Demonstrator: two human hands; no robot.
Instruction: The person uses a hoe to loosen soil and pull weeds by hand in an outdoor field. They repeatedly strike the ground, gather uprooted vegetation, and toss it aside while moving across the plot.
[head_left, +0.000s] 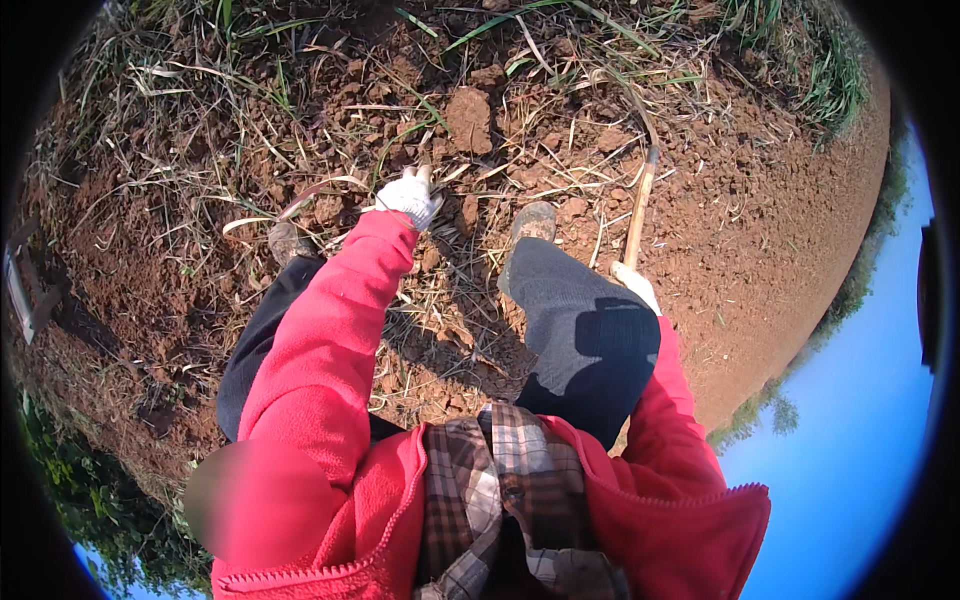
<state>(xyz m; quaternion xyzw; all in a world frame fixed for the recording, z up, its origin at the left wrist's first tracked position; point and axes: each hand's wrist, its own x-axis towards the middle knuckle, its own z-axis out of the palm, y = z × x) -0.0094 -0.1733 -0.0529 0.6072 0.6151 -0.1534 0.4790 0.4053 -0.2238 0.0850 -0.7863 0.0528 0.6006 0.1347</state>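
Observation:
My left hand (409, 199), in a white knit glove, reaches down to the soil between my feet. Grass blades lie around its fingers, and whether they grip any is hard to see. Just beyond the fingertips is a large reddish clod (469, 120). Beside my right knee, my right hand (637, 286), also in a light glove, is closed on the wooden handle (640, 214) of what looks like a sickle. Its thin curved blade (643, 112) points away from me and partly blends into the dry grass.
My boots (534, 221) stand on loose red soil with dry stalks. Green grass (829, 82) grows at the upper right, near a bare dirt slope (780, 225). Leafy plants (97, 495) are at the lower left. A pale, bent object (19, 289) lies at the far left edge.

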